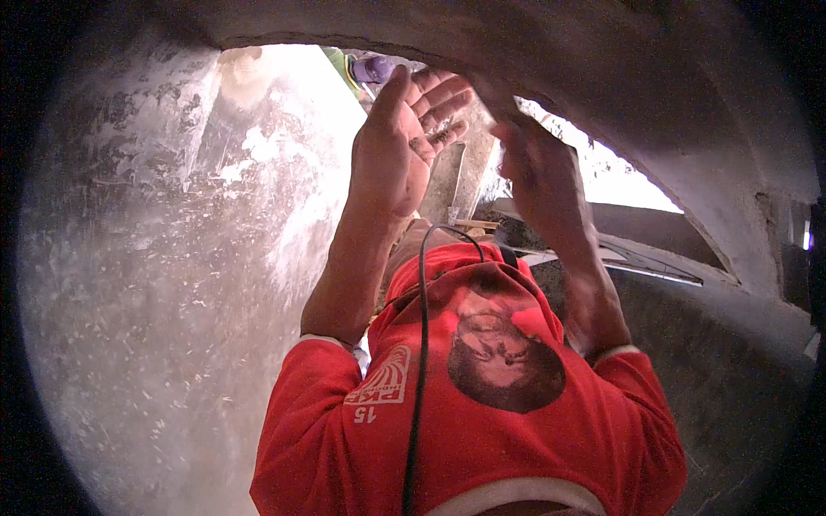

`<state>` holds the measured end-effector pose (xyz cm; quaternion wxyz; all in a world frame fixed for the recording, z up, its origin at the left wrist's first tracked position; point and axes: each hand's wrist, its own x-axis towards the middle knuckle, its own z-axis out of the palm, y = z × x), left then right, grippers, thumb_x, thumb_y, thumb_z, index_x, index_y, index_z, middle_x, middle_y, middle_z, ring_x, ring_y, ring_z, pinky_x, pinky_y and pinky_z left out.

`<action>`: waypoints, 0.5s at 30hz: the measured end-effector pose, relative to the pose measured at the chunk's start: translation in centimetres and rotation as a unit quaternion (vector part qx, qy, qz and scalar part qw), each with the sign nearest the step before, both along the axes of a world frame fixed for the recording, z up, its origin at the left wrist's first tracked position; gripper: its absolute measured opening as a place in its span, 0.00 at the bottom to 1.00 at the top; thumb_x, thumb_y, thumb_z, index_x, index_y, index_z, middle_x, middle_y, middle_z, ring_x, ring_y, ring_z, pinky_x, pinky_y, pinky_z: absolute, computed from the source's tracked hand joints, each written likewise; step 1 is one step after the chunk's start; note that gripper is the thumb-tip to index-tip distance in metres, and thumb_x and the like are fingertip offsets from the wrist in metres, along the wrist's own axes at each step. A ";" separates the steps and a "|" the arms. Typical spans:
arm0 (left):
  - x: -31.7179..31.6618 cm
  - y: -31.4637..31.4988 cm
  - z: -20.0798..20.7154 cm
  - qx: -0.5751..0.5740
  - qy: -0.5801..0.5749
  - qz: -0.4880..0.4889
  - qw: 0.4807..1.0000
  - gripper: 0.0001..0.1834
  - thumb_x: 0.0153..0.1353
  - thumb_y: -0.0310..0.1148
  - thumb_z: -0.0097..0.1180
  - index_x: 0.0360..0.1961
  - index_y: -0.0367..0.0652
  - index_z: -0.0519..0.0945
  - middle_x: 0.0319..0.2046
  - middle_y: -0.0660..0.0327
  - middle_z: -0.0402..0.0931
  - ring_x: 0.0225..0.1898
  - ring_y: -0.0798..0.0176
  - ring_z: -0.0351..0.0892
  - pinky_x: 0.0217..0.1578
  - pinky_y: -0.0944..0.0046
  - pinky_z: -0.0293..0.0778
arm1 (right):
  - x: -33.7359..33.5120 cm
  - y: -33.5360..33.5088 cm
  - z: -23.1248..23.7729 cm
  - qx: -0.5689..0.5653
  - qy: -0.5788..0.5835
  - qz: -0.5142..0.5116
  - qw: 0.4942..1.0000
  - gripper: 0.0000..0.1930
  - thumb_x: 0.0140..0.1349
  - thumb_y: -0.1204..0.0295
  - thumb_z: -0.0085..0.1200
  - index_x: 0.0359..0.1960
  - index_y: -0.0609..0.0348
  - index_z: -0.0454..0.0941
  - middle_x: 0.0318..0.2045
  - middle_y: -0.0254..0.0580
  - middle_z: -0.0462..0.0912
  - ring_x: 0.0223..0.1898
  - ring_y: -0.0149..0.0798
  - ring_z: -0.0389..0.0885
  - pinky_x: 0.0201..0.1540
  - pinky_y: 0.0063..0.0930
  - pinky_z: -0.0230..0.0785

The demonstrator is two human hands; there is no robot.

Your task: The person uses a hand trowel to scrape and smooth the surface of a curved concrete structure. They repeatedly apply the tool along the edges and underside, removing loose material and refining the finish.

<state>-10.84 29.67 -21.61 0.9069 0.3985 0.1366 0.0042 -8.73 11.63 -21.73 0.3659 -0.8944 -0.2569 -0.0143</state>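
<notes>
My left hand (403,142) is raised in front of me beneath a dark overhanging surface. Its fingers are apart, its palm is turned to the right, and nothing rests in it; dark smudges mark the fingers. Level with it on the right is my right hand (544,172), smeared by motion and in shadow. The right fingers reach up toward the overhang's edge, and I cannot make out whether they hold anything. A gap separates the two hands. Both forearms come out of the short sleeves of a red shirt (594,430).
A worn, whitish-stained wall (189,258) curves along the left. Overhead spans the dark overhang (602,69). A purple object (372,69) shows beyond my left hand. A thin metal frame (654,268) lies at the right, and a black cable (418,361) runs down my shirt.
</notes>
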 end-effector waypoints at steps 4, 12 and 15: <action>-0.4 0.4 0.2 0.001 0.003 0.003 1.000 0.36 0.74 0.56 0.37 0.63 0.30 0.67 0.61 0.44 0.70 0.66 0.48 0.68 0.65 0.44 0.59 | -0.8 0.0 1.7 -0.005 0.018 0.012 1.000 0.15 0.75 0.63 0.44 0.46 0.60 0.80 0.20 0.44 0.79 0.21 0.40 0.79 0.27 0.35 0.71; -0.2 -0.7 0.0 0.012 -0.001 0.020 1.000 0.35 0.75 0.56 0.37 0.63 0.31 0.67 0.60 0.45 0.71 0.64 0.48 0.69 0.66 0.45 0.59 | 0.7 1.4 1.3 -0.045 -0.087 0.049 0.994 0.10 0.72 0.70 0.47 0.45 0.61 0.79 0.27 0.49 0.81 0.25 0.46 0.83 0.30 0.41 0.74; -0.6 -0.3 0.1 0.006 0.001 0.018 1.000 0.35 0.75 0.56 0.36 0.63 0.31 0.67 0.60 0.44 0.70 0.64 0.48 0.69 0.66 0.44 0.59 | -0.4 -0.3 2.4 -0.060 -0.021 0.027 0.998 0.14 0.74 0.65 0.45 0.47 0.62 0.80 0.24 0.49 0.81 0.24 0.46 0.84 0.29 0.41 0.75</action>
